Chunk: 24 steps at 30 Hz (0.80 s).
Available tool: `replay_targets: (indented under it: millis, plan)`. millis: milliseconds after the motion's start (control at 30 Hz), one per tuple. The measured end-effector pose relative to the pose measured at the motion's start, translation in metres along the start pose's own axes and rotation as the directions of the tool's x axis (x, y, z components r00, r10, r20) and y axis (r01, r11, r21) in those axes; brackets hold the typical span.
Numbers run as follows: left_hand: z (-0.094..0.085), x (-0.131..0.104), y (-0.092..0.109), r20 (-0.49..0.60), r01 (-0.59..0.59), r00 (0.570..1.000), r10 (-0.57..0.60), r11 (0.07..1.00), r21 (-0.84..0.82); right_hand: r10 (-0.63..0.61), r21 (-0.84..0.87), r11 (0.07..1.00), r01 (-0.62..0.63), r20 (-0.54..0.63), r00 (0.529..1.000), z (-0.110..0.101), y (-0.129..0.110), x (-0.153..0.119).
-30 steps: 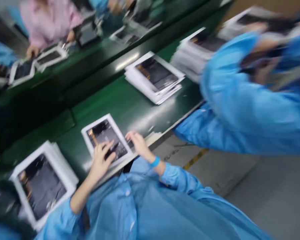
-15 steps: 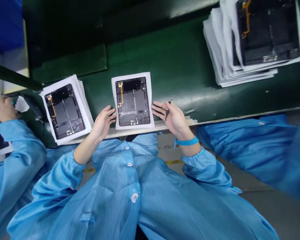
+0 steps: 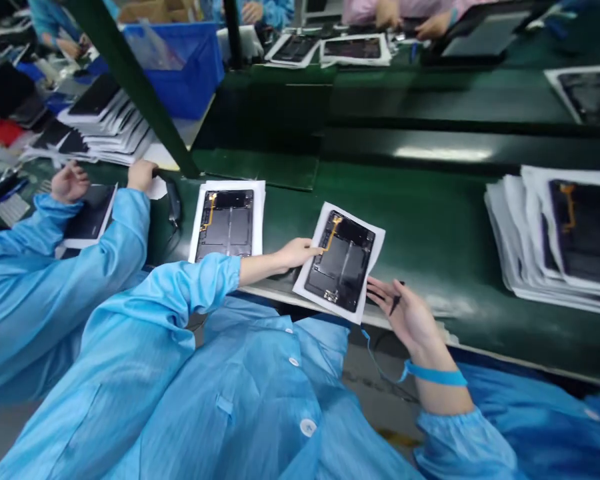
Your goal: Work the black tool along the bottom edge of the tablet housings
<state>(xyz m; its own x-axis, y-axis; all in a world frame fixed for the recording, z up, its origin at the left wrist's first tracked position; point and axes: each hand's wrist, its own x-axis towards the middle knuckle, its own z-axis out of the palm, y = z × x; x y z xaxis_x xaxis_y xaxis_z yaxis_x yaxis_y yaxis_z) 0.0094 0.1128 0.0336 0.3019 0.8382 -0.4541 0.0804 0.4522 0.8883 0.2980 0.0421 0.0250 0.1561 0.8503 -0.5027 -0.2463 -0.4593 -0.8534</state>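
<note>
A dark tablet housing (image 3: pixel 343 263) with an orange flex cable lies tilted on a white sheet (image 3: pixel 377 243) at the bench's front edge. My left hand (image 3: pixel 300 253) grips its left side, thumb on top and fingers beneath. At the lower right side of the sheet is my right hand (image 3: pixel 405 310), palm up with fingers apart; a small black pointed item (image 3: pixel 395 305) rests between its thumb and fingers. A blue strap (image 3: pixel 437 375) circles the right wrist. Left of the hands, another open housing (image 3: pixel 227 223) lies on stacked white sheets, partly behind my left sleeve.
More housings between sheets form a stack (image 3: pixel 525 247) at the right. A green post (image 3: pixel 140 100) rises at the left, near a blue bin (image 3: pixel 187 73). A co-worker's hands (image 3: pixel 143 175) are at the far left. Other people work across the bench.
The view has swung up and left. My left hand has closed on the housing and sheet, which have turned from nearly straight to tilted. My right hand stays beside them.
</note>
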Motion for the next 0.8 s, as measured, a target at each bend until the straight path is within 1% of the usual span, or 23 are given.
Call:
replay_targets:
  millis: [67,133,233,333,400,433,500,567,633,667,700,733,767,800]
  plan:
    - [0.002,-0.008,-0.009,0.004,-0.013,1.0,0.013,1.0,-0.019,0.012,-0.037,0.999,-0.012,-0.004,1.0,0.003,0.005,-0.012]
    - [0.003,-0.024,-0.02,0.004,-0.013,1.0,0.013,0.998,-0.056,0.029,-0.063,0.998,-0.029,-0.009,1.0,0.008,0.011,-0.029]
    - [-0.001,-0.06,-0.043,0.018,-0.014,1.0,0.017,0.988,-0.152,0.07,-0.11,0.991,-0.07,-0.01,0.998,0.018,0.02,-0.061]
    - [-0.007,-0.096,-0.063,0.04,-0.021,0.999,0.033,0.967,-0.255,0.102,-0.168,0.98,-0.104,-0.018,0.995,0.029,0.022,-0.088]
    - [-0.008,-0.115,-0.069,0.052,-0.036,0.997,0.055,0.953,-0.302,0.1,-0.198,0.975,-0.105,-0.036,0.994,0.037,0.018,-0.099]
    - [-0.008,-0.123,-0.068,0.059,-0.051,0.996,0.073,0.947,-0.318,0.088,-0.21,0.973,-0.096,-0.047,0.995,0.041,0.014,-0.102]
    - [-0.008,-0.135,-0.06,0.07,-0.097,0.989,0.128,0.937,-0.336,0.041,-0.232,0.971,-0.055,-0.067,0.997,0.049,0.002,-0.105]
    - [-0.013,-0.144,-0.043,0.074,-0.153,0.979,0.19,0.925,-0.347,-0.037,-0.243,0.97,0.016,-0.083,0.996,0.061,-0.014,-0.105]
    - [-0.029,-0.151,-0.022,0.06,-0.233,0.962,0.267,0.913,-0.335,-0.203,-0.248,0.952,0.178,-0.08,0.976,0.081,-0.031,-0.101]
    - [-0.041,-0.155,-0.011,0.032,-0.292,0.949,0.315,0.908,-0.3,-0.31,-0.253,0.924,0.286,-0.061,0.949,0.094,-0.038,-0.097]
    - [-0.056,-0.158,-0.001,-0.011,-0.362,0.929,0.371,0.901,-0.237,-0.418,-0.26,0.88,0.398,-0.024,0.908,0.11,-0.044,-0.091]
    - [-0.074,-0.16,0.008,-0.069,-0.439,0.899,0.433,0.887,-0.144,-0.498,-0.27,0.831,0.487,0.032,0.867,0.127,-0.048,-0.083]
    - [-0.093,-0.161,0.014,-0.133,-0.505,0.857,0.497,0.863,-0.026,-0.54,-0.283,0.788,0.546,0.107,0.835,0.146,-0.05,-0.074]
    - [-0.113,-0.161,0.019,-0.203,-0.54,0.811,0.549,0.835,0.103,-0.567,-0.3,0.746,0.595,0.183,0.803,0.166,-0.049,-0.062]
